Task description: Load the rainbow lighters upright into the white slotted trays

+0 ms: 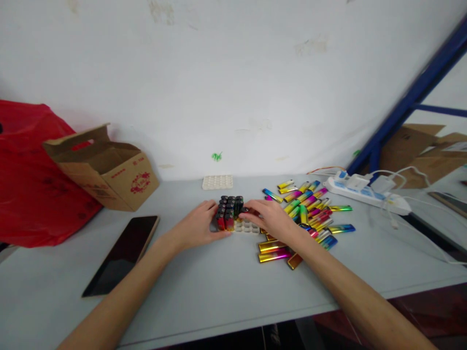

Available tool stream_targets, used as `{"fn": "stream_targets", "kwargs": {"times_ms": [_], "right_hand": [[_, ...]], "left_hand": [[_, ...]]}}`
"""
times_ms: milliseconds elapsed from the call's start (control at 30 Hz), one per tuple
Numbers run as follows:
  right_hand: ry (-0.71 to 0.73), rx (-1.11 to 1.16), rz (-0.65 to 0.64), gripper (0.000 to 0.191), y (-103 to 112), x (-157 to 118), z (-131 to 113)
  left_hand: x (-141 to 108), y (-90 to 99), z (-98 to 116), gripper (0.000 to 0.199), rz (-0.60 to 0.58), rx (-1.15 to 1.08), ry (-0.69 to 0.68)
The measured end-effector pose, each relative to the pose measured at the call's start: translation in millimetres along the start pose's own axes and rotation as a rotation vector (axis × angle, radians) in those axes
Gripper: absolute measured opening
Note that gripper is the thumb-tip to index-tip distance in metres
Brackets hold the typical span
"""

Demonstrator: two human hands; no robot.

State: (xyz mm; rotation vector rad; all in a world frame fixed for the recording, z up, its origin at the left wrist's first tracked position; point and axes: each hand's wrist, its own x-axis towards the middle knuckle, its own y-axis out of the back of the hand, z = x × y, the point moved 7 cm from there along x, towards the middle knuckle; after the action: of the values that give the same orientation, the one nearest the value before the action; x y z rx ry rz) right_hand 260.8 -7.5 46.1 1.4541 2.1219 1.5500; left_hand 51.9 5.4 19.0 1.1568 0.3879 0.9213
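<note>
A pale tray with round hollows (251, 227) lies on the table in front of me. Several lighters (229, 214) with black tops and shiny coloured bodies stand upright in its left part, close together. My left hand (197, 226) curls round the left side of the tray, thumb along the front edge and fingers behind. Between the fingertips of my right hand (268, 216) is one lighter (244, 210), its black top showing beside the standing ones. Its lower part is hidden by my fingers. To the right, a loose pile of metallic, colour-graded lighters (304, 214) lies partly behind my right forearm.
A second pale tray (218, 182) lies by the wall. On the left are a tablet (122, 255), an open cardboard box (113, 170) and a red bag (40, 175). At right, a white power strip (368, 194) trails cables near a blue metal frame (408, 102).
</note>
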Motion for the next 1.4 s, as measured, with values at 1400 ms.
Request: {"fn": "stream_targets", "kwargs": {"times_ms": [1400], "right_hand": [[-0.367,0.414,0.196,0.035,30.8,-8.2,68.5]], "left_hand": [[5.7,8.4,0.0,0.059,-0.008,-0.140,0.122]]}}
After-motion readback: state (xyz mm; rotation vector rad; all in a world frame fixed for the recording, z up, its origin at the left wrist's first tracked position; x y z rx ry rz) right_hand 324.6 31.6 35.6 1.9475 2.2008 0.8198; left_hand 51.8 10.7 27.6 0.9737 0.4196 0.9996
